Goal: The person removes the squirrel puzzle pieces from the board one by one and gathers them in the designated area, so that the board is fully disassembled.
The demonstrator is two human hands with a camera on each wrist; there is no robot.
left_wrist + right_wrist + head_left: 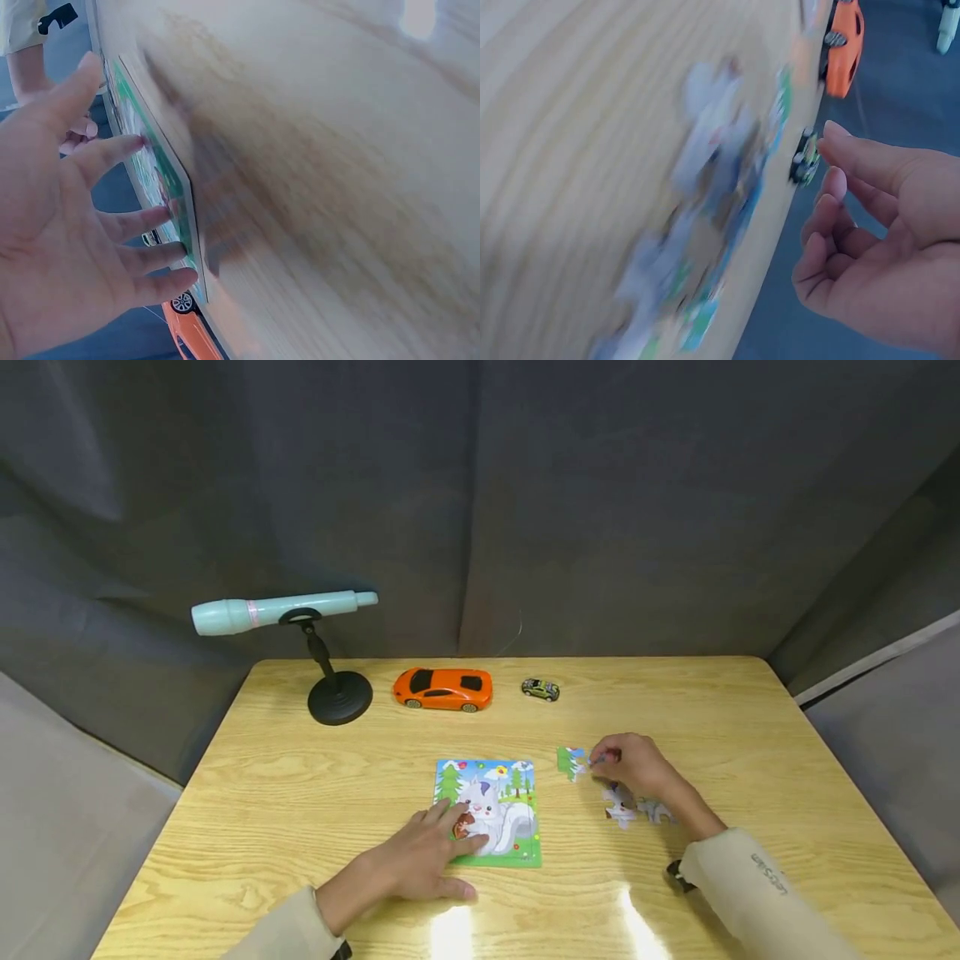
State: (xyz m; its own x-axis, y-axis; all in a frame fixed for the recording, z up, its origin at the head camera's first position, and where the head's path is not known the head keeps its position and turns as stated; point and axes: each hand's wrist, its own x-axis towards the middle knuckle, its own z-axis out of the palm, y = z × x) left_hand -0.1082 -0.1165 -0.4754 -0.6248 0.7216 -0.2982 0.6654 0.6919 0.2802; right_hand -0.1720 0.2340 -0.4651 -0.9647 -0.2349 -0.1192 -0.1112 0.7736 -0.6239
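Observation:
A square jigsaw board [510,827] showing a white squirrel among green trees lies near the table's front. My left hand [450,835] rests flat on the board's lower left corner. In the left wrist view the left hand [112,217] has straight, spread fingers [161,253] touching the board [169,187]. To the board's right lie loose pieces: a green one [571,762] and white ones [630,810]. My right hand [603,760] hovers at the green piece. The right wrist view shows this hand [829,176] loosely curled and empty, above the blurred pieces [712,150].
An orange toy car [443,688] and a small green toy car [541,689] stand near the far edge of the wooden table [750,735]. A teal microphone-shaped object [277,610] sits on a black stand [340,697] at the back left. Dark curtains surround the table.

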